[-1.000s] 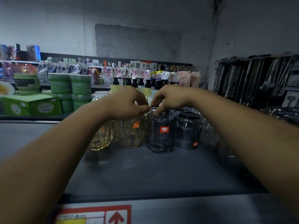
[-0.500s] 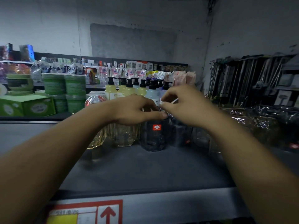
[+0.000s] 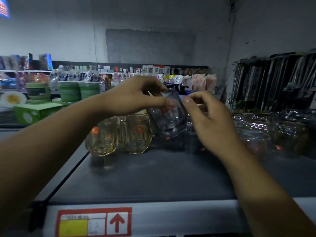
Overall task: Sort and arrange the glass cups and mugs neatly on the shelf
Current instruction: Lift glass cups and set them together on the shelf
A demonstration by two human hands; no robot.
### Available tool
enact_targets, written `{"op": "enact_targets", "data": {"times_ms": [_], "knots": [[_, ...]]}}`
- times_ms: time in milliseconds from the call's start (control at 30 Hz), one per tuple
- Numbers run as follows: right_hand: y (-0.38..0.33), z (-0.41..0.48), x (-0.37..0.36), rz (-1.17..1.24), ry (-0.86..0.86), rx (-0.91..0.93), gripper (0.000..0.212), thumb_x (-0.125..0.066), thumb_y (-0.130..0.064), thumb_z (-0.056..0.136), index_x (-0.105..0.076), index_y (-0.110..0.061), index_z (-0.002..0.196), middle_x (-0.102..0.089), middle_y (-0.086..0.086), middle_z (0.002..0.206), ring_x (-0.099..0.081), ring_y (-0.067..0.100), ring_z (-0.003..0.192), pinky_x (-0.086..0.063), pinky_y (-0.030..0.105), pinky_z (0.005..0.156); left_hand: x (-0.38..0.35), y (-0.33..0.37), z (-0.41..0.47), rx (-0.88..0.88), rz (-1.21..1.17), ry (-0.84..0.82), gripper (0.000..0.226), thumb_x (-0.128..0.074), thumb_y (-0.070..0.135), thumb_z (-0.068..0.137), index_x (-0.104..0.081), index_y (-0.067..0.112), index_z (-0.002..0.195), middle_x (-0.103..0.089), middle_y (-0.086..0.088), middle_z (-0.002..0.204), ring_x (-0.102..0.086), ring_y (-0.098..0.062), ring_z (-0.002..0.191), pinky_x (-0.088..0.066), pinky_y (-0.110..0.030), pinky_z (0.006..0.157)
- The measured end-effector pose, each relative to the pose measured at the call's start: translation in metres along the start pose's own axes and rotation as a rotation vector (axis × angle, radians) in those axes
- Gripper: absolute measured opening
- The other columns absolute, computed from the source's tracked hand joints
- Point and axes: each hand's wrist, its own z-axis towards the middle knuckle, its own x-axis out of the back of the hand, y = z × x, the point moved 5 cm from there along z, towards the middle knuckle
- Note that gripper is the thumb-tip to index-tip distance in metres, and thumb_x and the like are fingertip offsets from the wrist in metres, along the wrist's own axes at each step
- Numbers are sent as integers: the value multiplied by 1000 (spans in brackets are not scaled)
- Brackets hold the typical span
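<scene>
A red-and-yellow price label [image 3: 93, 221] with an arrow marked the front edge of the grey shelf [image 3: 153, 178]. Above its rear half, the left hand [image 3: 136, 98] gripped a dark smoked glass cup [image 3: 168, 120] by the rim, lifted and tilted, its long axis leaning, mouth up-left and base down-right. The right hand [image 3: 207, 117], loosely curled, met the cup's side with fingertips. Two amber glasses [image 3: 119, 135] stood upright just left. Green tubs [image 3: 78, 91] lined the far shelves.

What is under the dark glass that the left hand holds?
The dark glass is tilted in the left hand, seemingly lifted; below it lies grey shelf. Whether its base touches the shelf is unclear, blurred and dark.
</scene>
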Motion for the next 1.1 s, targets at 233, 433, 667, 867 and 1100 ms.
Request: {"op": "enact_targets", "data": {"times_ms": [233,433,667,867,1100], "knots": [[-12,-10,-14,430,-204,-123,58,-73,-60,81,-60,-29,129,-72,-8,119,-71,11,107,-56,45,94,-20,-11,-50,85,-465,173,57,-77,43,83,-60,14,129,-74,-4,117,-72,-22,109,-54,-50,102],[-15,-8,-5,200,-203,-48,77,-88,-56,57,-58,-30,122,-72,-11,110,-70,1,97,-57,22,82,-3,-23,-68,-67,226,129,83,-64,77,75,-51,31,143,-59,21,136,-53,7,127,-43,-17,105],[-21,17,-12,-330,-433,61,89,-92,-52,59,-54,-37,137,-55,-9,138,-53,4,112,-36,7,78,-1,-57,-68,-67,386,216,42,-60,54,94,-69,21,119,-72,10,108,-67,-4,99,-55,-35,90],[-29,34,-31,-518,-621,96,95,-93,-52,57,-52,-24,138,-57,-8,138,-54,9,118,-46,24,96,-8,-61,-72,-98,515,217,36,-57,49,91,-71,22,110,-72,7,103,-67,-14,94,-52,-34,84],[-18,38,-49,-622,-718,87,94,-95,-51,54,-53,-20,133,-59,-5,130,-58,18,115,-51,39,101,-7,-64,-81,-25,525,254,36,-54,50,88,-68,26,112,-68,6,106,-66,-21,99,-50,-45,91]]}}
